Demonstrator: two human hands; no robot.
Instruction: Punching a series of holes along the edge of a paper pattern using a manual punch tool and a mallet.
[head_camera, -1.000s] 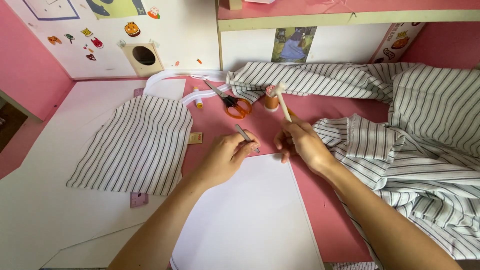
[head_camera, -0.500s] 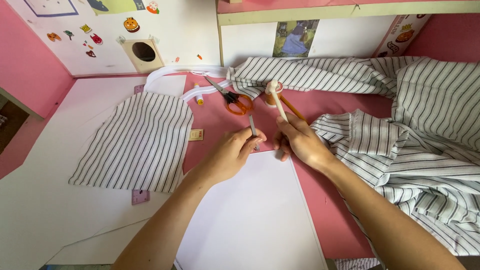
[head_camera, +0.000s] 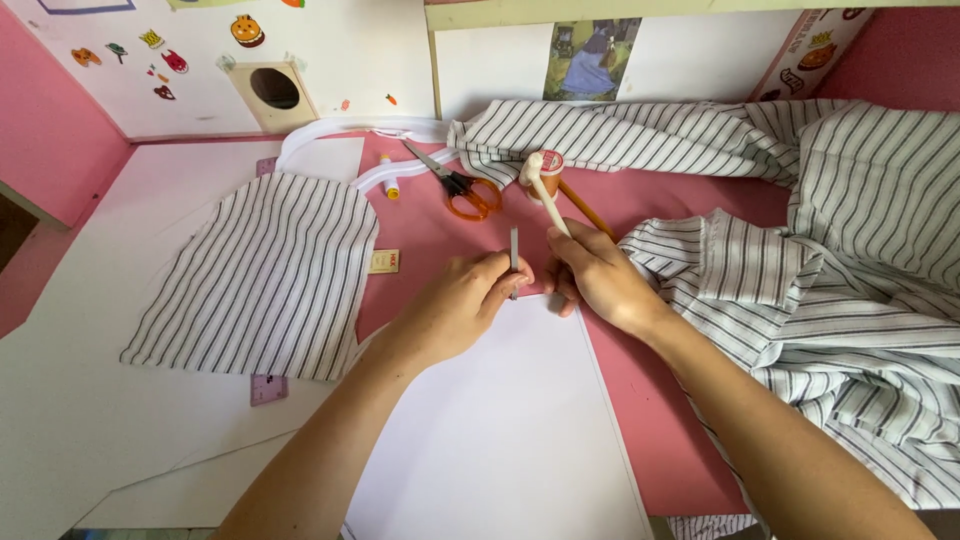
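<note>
Fingertips of the left hand (head_camera: 455, 305) are pinched round a thin grey strip (head_camera: 514, 252), held upright over the white sheet (head_camera: 500, 430); a white pencil-like tool (head_camera: 548, 195) is gripped by the right hand (head_camera: 598, 275), apparently for marking.

Matt white paper sheet (head_camera: 500, 430), striped cloth (head_camera: 260, 275)

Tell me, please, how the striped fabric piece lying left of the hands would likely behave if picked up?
The striped fabric piece would probably flop and drape, since it lies thin and flat on the white table. It looks light for its size. Pushed, it may bunch rather than slide, like the rumpled striped cloth at the right.
</note>
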